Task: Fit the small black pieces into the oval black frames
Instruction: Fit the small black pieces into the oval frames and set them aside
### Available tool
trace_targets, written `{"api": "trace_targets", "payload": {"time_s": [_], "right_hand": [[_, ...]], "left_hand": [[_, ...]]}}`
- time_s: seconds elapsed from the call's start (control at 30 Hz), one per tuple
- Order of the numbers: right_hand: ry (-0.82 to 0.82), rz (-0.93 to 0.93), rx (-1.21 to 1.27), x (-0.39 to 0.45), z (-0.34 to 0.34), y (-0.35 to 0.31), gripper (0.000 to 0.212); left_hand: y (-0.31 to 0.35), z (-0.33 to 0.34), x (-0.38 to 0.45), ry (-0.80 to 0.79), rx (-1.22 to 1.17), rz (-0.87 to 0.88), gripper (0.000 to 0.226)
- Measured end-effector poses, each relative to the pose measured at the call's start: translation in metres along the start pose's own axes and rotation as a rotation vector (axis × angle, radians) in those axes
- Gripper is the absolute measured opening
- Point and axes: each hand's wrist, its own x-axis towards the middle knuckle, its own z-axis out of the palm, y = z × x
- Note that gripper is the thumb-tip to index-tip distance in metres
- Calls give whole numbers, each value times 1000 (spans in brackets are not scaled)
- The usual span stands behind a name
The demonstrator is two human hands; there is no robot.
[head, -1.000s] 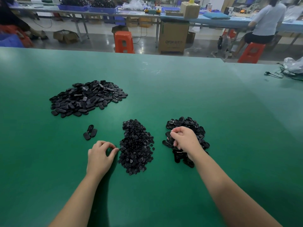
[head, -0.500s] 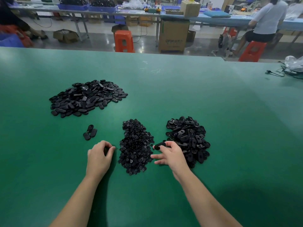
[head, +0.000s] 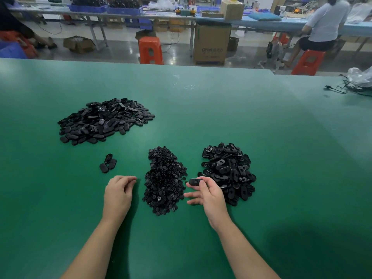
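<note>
While both forearms lie low over the green table [head: 221, 109], the stock sits in separate heaps within arm's reach, which reads as a sorted assembly layout.

Right hand: the right hand [head: 209, 195] pinches one oval frame [head: 194, 181] between thumb and forefinger; the other fingers spread loosely toward the middle heap. The frame is held just off the near edge of that heap, probably so a small piece can go straight in.

Left hand: the left hand [head: 118, 191] rests knuckles-up beside the middle heap, fingers curled under. Whether a small piece is inside cannot be told.

Small pieces: heap of small black pieces [head: 164, 180], between the two hands, likely so either hand can feed from it.

Empty frames: pile of oval frames [head: 228, 172], just beyond and right of the right hand, many showing their openings.

Far-left pile: larger pile of oval parts [head: 102, 120], well away from the hands; possibly finished work, not certain.

Three strays: three oval parts [head: 108, 163], touching, between the far-left pile and the left hand.

Surface: smooth matte green, lightly scuffed toward the far edge; cables and a plastic bag [head: 360, 77] at the right margin.

Room: workshop floor with orange stools [head: 150, 50], a cardboard box [head: 211, 45], blue benches [head: 291, 22], and a seated person [head: 324, 25] facing away.
</note>
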Motion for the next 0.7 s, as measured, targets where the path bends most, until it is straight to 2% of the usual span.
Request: {"api": "trace_targets", "payload": {"time_s": [0.2,0.37,0.53,0.7], "right_hand": [[-5,-20,-35,1,0,0,16],[8,-41,-81,3,0,5,13],[10,-51,-108,3,0,10,10],[11,-65,-104,5,0,12,18]], "left_hand": [[3,-2,-4,35,-4,17,16],[27,-1,-7,77,-141,-57,19],[84,7,-7,-40,-401,-67,30],[122,26,-11,-254,-699,-230,17]]}}
